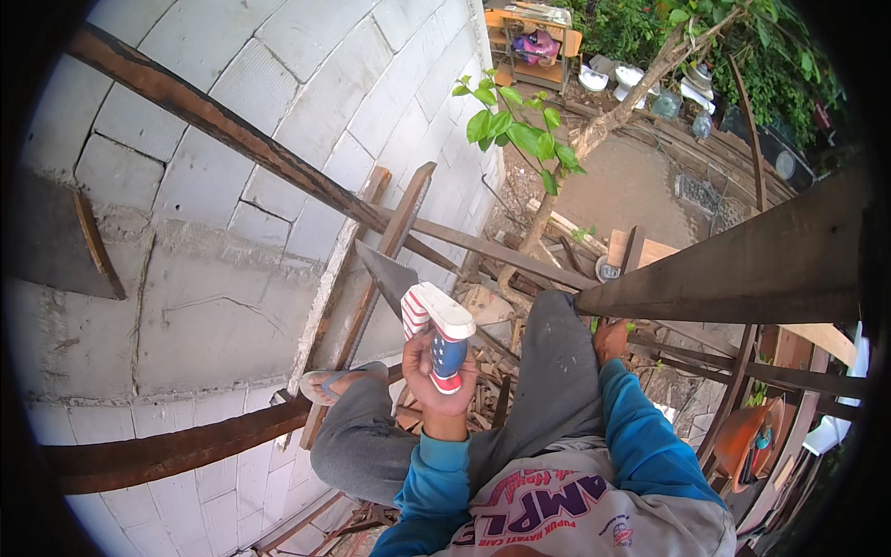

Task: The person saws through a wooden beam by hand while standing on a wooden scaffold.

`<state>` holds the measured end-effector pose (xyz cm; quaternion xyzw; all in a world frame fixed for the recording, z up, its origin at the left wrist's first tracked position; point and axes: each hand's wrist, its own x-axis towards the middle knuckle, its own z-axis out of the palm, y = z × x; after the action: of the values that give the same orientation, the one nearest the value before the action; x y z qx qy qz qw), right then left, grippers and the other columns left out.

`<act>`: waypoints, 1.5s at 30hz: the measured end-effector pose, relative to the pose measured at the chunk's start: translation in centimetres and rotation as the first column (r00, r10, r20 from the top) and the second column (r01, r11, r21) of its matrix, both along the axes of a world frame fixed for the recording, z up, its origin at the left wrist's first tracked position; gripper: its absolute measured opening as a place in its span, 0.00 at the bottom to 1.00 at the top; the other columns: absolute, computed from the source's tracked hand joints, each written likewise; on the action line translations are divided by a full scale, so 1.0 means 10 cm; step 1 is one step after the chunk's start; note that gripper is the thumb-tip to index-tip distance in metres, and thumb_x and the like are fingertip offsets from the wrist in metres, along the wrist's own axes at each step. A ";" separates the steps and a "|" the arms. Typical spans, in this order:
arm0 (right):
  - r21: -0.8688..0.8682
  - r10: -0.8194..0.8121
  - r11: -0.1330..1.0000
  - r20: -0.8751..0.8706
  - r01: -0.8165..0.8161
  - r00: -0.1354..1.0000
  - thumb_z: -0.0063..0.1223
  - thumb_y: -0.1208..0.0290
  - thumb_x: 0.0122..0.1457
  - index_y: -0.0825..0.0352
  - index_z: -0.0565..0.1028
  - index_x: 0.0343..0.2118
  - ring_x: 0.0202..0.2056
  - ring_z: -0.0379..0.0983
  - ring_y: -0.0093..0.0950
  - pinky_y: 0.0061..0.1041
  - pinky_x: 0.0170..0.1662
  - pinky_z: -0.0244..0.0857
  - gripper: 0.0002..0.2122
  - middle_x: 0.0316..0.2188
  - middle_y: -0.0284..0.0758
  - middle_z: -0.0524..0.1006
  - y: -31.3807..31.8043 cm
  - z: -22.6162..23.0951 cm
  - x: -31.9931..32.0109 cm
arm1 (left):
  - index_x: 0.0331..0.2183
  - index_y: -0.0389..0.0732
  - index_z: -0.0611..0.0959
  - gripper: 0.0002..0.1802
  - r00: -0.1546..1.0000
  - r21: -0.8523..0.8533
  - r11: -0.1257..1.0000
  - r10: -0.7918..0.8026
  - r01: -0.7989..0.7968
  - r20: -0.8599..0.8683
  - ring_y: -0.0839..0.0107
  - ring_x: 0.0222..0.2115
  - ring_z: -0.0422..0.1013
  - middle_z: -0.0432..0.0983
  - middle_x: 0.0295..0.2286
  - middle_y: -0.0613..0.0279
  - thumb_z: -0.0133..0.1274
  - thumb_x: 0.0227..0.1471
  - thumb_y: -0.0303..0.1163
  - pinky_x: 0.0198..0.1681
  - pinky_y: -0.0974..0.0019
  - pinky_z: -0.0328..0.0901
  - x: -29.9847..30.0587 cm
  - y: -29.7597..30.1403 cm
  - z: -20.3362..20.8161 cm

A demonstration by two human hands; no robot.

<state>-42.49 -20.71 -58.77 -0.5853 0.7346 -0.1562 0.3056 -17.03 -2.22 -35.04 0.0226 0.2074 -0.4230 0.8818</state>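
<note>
My left hand is closed round the handle of a hand saw. The handle is white, red and blue with stars and stripes. Its grey blade points up and left, away from me, over a narrow wooden board beside the wall. At my right, my right hand grips the lower edge of a thick dark wooden beam; some of its fingers are hidden. My sandalled left foot rests on timber near the wall.
A pale block wall rises on the left, crossed by a long brown beam. Far below lie wood scraps and a dirt yard. A leafy branch reaches in ahead. An orange container with tools hangs at lower right.
</note>
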 end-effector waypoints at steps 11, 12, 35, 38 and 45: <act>0.003 -0.031 1.000 -0.046 0.031 0.998 0.56 0.61 0.52 0.76 0.63 0.50 0.44 0.71 0.51 0.40 0.48 0.63 0.27 0.40 0.57 0.74 -0.03 -0.13 -0.04 | 0.32 0.39 0.74 0.08 0.970 0.368 0.919 -0.205 0.143 0.134 0.61 0.41 0.73 0.72 0.22 0.67 0.47 0.51 0.32 0.50 0.46 0.65 -0.13 -0.17 0.08; 0.020 -0.037 0.999 -0.054 0.038 0.998 0.56 0.61 0.52 0.76 0.63 0.50 0.44 0.71 0.51 0.40 0.49 0.63 0.28 0.41 0.57 0.74 -0.03 -0.12 -0.04 | 0.31 0.40 0.73 0.07 0.944 0.446 0.880 -0.270 0.163 0.187 0.58 0.44 0.71 0.71 0.22 0.66 0.47 0.51 0.34 0.51 0.43 0.64 -0.14 -0.16 0.07; 0.121 -0.034 0.992 -0.085 0.045 0.996 0.53 0.56 0.54 0.75 0.57 0.57 0.49 0.68 0.49 0.38 0.52 0.61 0.34 0.46 0.55 0.72 -0.04 -0.14 -0.04 | 0.43 0.39 0.70 0.15 0.822 0.595 0.790 -0.435 0.152 0.367 0.63 0.42 0.71 0.76 0.33 0.57 0.47 0.52 0.31 0.48 0.57 0.62 -0.36 -0.24 0.00; 0.147 -0.034 0.988 -0.113 0.050 0.993 0.53 0.56 0.54 0.75 0.57 0.56 0.49 0.69 0.49 0.38 0.52 0.62 0.34 0.45 0.55 0.72 -0.03 -0.07 0.00 | 0.43 0.37 0.70 0.16 0.812 0.599 0.784 -0.452 0.164 0.370 0.63 0.42 0.71 0.76 0.33 0.55 0.47 0.52 0.31 0.48 0.57 0.62 -0.33 -0.22 -0.09; 0.114 -0.022 0.993 -0.053 0.028 0.998 0.54 0.58 0.54 0.76 0.58 0.55 0.47 0.69 0.50 0.39 0.51 0.62 0.33 0.45 0.57 0.72 -0.02 0.01 0.04 | 0.36 0.35 0.72 0.12 0.733 0.702 0.703 -0.534 0.108 0.422 0.64 0.37 0.71 0.75 0.33 0.54 0.49 0.51 0.32 0.44 0.60 0.64 -0.40 -0.28 0.04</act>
<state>-42.14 -20.87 -58.71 -0.5615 0.7572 -0.1021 0.3177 -20.98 -5.05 -34.66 0.4891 0.0407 -0.4529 0.7443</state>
